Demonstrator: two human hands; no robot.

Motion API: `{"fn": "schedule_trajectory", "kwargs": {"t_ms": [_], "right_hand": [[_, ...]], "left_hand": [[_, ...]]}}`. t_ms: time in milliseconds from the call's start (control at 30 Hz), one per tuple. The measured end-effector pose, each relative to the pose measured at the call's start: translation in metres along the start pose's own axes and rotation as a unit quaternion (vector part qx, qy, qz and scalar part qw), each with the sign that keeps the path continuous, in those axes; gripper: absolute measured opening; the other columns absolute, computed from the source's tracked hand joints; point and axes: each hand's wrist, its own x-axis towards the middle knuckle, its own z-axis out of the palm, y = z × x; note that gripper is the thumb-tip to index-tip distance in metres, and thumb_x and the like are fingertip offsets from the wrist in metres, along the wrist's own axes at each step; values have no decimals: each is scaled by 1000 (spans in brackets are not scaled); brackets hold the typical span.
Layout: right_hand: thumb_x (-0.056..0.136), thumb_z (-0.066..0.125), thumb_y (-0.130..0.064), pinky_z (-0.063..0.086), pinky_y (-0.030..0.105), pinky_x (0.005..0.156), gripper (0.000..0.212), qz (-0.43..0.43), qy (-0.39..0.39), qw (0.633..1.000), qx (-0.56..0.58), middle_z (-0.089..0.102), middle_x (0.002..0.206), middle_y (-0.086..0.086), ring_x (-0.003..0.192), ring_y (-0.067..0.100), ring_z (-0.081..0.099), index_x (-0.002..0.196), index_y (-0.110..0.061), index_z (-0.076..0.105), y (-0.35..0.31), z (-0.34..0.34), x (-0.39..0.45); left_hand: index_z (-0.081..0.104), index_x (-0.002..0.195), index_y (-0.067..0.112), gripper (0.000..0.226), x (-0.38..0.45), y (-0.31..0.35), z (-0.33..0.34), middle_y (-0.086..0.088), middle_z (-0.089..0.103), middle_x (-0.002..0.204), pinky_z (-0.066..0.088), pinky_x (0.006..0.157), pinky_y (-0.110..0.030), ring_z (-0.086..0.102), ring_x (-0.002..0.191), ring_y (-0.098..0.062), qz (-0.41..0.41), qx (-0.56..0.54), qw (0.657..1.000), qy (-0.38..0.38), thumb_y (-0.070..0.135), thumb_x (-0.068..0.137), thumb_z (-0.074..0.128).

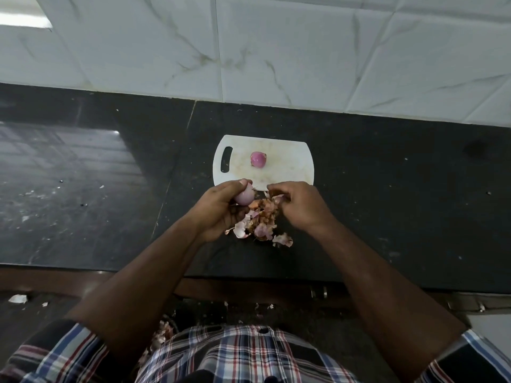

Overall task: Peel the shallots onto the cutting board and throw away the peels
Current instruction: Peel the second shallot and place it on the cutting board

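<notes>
A white cutting board [287, 164] with a handle slot lies on the black counter, and one peeled purple shallot [258, 159] rests on it. Just in front of the board, my left hand [221, 208] grips a second pale pink shallot [245, 196]. My right hand [300, 205] sits beside it with curled fingers that pinch a strip of dry peel [276, 197]. A pile of brown and pink peels [262, 225] lies on the counter between and below my hands.
The black stone counter [387, 203] runs left and right, backed by a white marble-tiled wall [276, 51]. Its front edge is close to my body. Scraps of peel lie on the floor [163, 331] below the counter edge.
</notes>
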Motion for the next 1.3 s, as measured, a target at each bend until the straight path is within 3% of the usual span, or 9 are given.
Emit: {"fn": "schedule_trajectory", "kwargs": {"t_ms": [200, 300, 433, 600, 700, 800, 967, 1167, 1300], "right_hand": [[91, 56, -62, 49, 33, 73, 47, -9, -142, 987, -71, 61, 96, -7, 88, 15, 61, 113, -20, 60, -9, -6, 7], [100, 48, -50, 46, 39, 70, 31, -63, -140, 974, -167, 60, 91, 1, 84, 23, 57, 93, -20, 49, -9, -3, 11], [101, 47, -30, 42, 37, 63, 26, -141, -79, 979, -124, 54, 72, -4, 69, 24, 55, 76, -23, 47, -3, -1, 9], [96, 44, -32, 33, 27, 51, 34, -182, 16, 983, -25, 44, 54, -9, 51, 11, 43, 63, -27, 40, -14, 3, -1], [98, 55, -24, 50, 35, 64, 26, -97, -12, 995, 11, 71, 75, 3, 69, 16, 63, 83, -13, 73, -1, 1, 3], [96, 62, -18, 47, 23, 84, 27, -23, -68, 997, 0, 75, 115, 2, 105, 17, 67, 121, -18, 73, 10, -1, 3], [92, 70, -37, 54, 28, 82, 30, -21, -69, 996, 52, 72, 107, -6, 95, 9, 66, 119, -23, 68, -1, 2, 8], [91, 69, -17, 51, 31, 70, 5, -62, 51, 996, 45, 68, 84, -3, 78, 14, 62, 91, -13, 69, -6, 20, 6], [91, 62, -12, 53, 42, 70, 12, -72, 60, 995, 18, 59, 77, -12, 71, 15, 59, 84, -22, 59, -11, 39, 1]], "left_hand": [[66, 125, 10, 32, 2, 0, 0, -10, 68, 99, 52, 59, -22, 60, 69, -14, -30, -9, 999, -41, 24, 100, 51], [68, 123, 11, 31, 6, -2, -1, -10, 68, 103, 53, 61, -23, 63, 71, -14, -29, -2, 999, -40, 24, 98, 54], [67, 123, 9, 29, 6, 1, -1, -9, 68, 98, 52, 61, -24, 62, 71, -15, -2, 12, 999, -52, 19, 99, 54], [62, 126, 6, 27, 10, -4, 5, -13, 64, 105, 50, 71, -30, 61, 86, -21, 41, 33, 999, -12, 7, 100, 53], [62, 130, 8, 30, 8, -4, -2, -16, 59, 116, 48, 71, -31, 54, 93, -27, 27, 21, 999, -16, 10, 101, 52], [62, 131, 9, 33, 5, -1, -7, -14, 61, 117, 50, 71, -30, 60, 88, -22, 19, 7, 999, -41, 8, 100, 50], [63, 129, 11, 35, 6, -1, -9, -10, 64, 120, 52, 71, -27, 62, 89, -20, 15, 26, 996, -80, 4, 98, 50], [64, 126, 12, 34, 6, 0, -8, -9, 65, 113, 52, 71, -27, 61, 87, -19, 24, 17, 996, -87, 7, 92, 59], [61, 124, 10, 25, 10, -4, -4, -16, 62, 117, 55, 78, -32, 62, 95, -24, 55, -13, 998, -13, 7, 102, 51]]}}
